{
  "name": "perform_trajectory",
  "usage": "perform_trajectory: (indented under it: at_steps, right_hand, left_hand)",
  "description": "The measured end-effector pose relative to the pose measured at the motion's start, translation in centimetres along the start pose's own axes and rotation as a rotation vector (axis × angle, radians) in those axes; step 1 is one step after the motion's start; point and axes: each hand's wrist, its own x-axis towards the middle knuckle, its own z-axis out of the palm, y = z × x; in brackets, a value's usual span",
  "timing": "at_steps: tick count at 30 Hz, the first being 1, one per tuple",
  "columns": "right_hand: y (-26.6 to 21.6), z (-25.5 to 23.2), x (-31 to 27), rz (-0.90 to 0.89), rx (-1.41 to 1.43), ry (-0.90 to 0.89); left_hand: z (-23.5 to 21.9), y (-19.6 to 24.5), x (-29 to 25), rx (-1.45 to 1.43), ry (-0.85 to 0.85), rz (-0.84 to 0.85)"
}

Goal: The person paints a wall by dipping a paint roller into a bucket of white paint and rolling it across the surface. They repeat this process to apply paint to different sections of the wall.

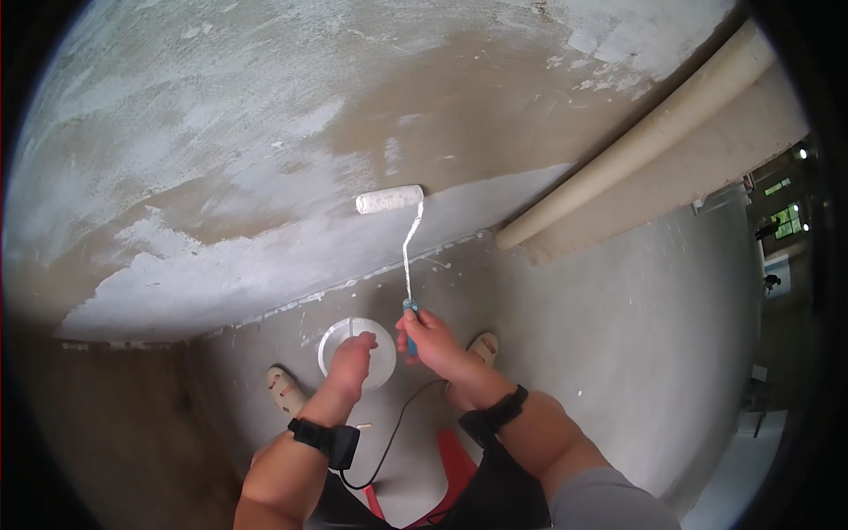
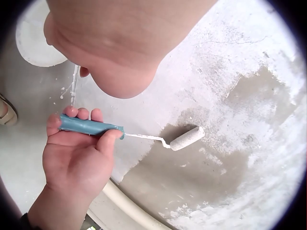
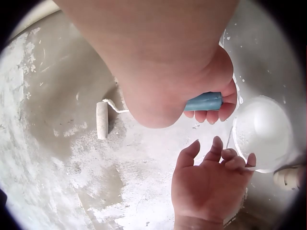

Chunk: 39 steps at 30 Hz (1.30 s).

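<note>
Here you are with your right hand (image 1: 426,338) wrapped around the smooth blue handle (image 2: 86,126) of the small white cylindrical paint roller (image 1: 389,200), its sleeve up at the patchy white-and-brown wall (image 1: 459,97). Whether it touches, I can't tell. And your left hand (image 3: 206,191) has its last fingers curled round the thin bail (image 3: 248,168) of the round white plastic bucket (image 3: 264,139), thumb and forefinger loose (handy for steadying it). The bucket sits on the grey floor (image 1: 574,327), between your feet and the wall. For even coverage, I'd keep the sleeve flat, press lightly and overlap each pass across that bare brown patch, with the bucket steady below.
</note>
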Motion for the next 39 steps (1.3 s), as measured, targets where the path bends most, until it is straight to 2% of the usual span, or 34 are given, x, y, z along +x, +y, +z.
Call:
perform_trajectory:
  at_steps: [4, 6, 7, 9, 13, 19, 20, 22, 25, 29, 32, 34, 35, 37, 39]
  right_hand:
    - [0.3, 0.2, 0.2, 0.000, -0.032, 0.034]
    - [0.3, 0.6, 0.6, -0.271, -0.028, 0.105]
    - [0.2, 0.5, 0.6, -0.268, -0.029, 0.098]
    - [-2.4, 0.9, 0.3, -0.407, 0.031, 0.197]
    - [-4.5, 0.2, 0.8, -0.543, 0.097, 0.207]
    - [-1.9, 2.3, 0.6, -0.343, -0.047, 0.188]
    - [-1.2, 2.2, 0.5, -0.341, -0.050, 0.186]
    - [0.5, 1.9, 0.7, -0.250, -0.251, 0.098]
    - [2.6, 0.7, 1.2, -0.168, -0.304, 0.062]
    - [2.2, 0.1, 0.7, -0.157, -0.412, 0.099]
    - [0.4, 1.5, 0.2, -0.187, -0.266, 0.107]
    - [-0.5, 2.0, 0.8, -0.305, -0.141, 0.195]
    - [-1.6, 1.9, 0.9, -0.305, -0.143, 0.194]
    - [-3.9, 1.7, 0.5, -0.367, 0.060, 0.205]
    - [-4.4, 1.5, 0.4, -0.361, 0.040, 0.229]
  left_hand:
    - [-0.1, -1.2, 1.4, 0.008, -0.038, 0.046]
    - [0.0, -1.3, 1.4, 0.000, -0.039, 0.046]
    - [0.0, -1.3, 1.3, 0.019, -0.045, 0.042]
    - [0.1, -0.9, 1.3, 0.032, -0.044, 0.039]
    - [0.7, -0.5, 0.4, 0.069, 0.003, 0.059]
    - [-0.1, -1.0, 1.1, 0.085, -0.036, 0.025]
    - [-0.3, -1.0, 1.2, 0.062, -0.061, 0.004]
    - [-0.3, -0.9, 1.1, 0.079, -0.058, 0.016]
    - [-0.2, -0.4, 0.6, 0.073, -0.042, 0.036]
    - [0.1, 0.5, 0.0, 0.108, -0.011, 0.096]
    - [0.2, 0.6, -0.2, 0.099, -0.027, 0.113]
    - [0.3, 0.4, 0.0, 0.087, -0.023, 0.112]
    - [0.4, 0.3, 0.1, 0.077, -0.019, 0.110]
    - [0.4, 0.0, 0.1, 0.072, -0.010, 0.105]
    - [0.4, -0.3, 0.3, 0.072, -0.006, 0.101]
